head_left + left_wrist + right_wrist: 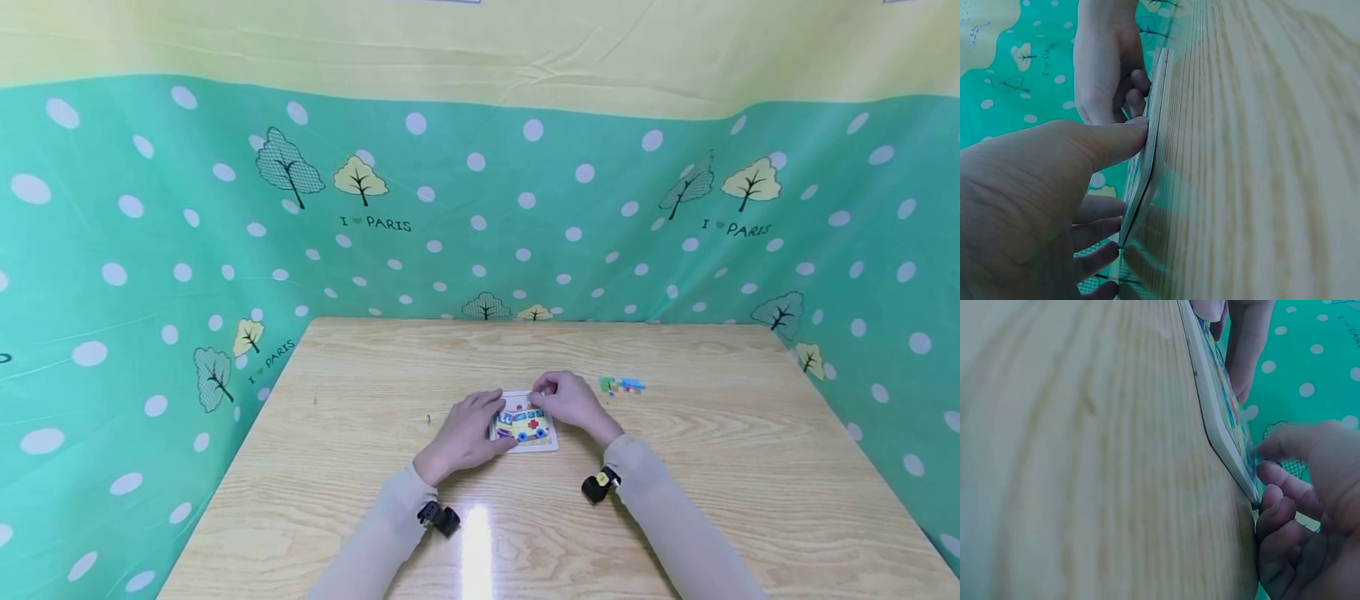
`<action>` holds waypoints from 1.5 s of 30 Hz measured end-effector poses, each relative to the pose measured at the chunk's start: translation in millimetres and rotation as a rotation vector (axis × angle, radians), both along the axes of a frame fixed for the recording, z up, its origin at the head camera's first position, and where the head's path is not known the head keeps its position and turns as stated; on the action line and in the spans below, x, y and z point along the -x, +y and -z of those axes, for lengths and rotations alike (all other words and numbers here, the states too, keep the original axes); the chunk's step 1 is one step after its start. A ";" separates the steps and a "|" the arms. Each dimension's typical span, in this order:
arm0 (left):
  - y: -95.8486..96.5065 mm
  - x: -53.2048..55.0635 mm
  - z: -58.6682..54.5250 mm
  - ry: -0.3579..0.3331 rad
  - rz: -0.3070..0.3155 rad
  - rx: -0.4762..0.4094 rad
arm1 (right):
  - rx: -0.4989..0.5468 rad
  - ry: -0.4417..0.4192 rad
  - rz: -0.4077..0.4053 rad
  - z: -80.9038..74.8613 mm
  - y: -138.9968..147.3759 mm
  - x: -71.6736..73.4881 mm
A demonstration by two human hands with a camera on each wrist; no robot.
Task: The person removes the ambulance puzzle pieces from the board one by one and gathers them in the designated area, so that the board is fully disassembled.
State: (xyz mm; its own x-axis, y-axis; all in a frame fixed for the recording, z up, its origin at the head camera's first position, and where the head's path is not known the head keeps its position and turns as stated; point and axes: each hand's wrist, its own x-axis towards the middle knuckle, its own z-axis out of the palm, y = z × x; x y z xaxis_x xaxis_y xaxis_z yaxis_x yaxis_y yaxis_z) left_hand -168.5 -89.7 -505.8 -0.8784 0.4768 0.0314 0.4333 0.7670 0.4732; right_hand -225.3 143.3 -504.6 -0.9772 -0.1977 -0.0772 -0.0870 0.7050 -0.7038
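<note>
Lying flat, one puzzle board (538,447) is touched by one unclenched left hand (467,429); whether anything is pinched by one right hand (570,402) cannot be told.

Dotted cloth (450,187) hangs behind a wooden table (405,358).

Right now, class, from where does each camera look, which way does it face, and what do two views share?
Head: worn on the head, facing forward and down at the picture board on the table; left grip, right grip and sleeves show.
Left wrist: looks low across the table at the board; left grip near, right grip beyond.
Right wrist: looks from the opposite side; right grip near, part of the left beyond.
Shared: both wrist views show the board nearly edge-on against spotted cloth.
</note>
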 end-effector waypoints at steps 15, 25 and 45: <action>1.3 0.2 0.5 0.001 -0.001 0.009 | -0.090 -0.012 0.062 -2.0 -9.3 -1.2; 1.8 0.3 0.1 -0.006 -0.002 0.005 | 0.003 -0.002 0.004 0.5 -1.2 0.7; 0.1 -0.3 -0.3 -0.010 -0.007 0.000 | 0.130 -0.125 -0.248 -1.6 26.7 3.3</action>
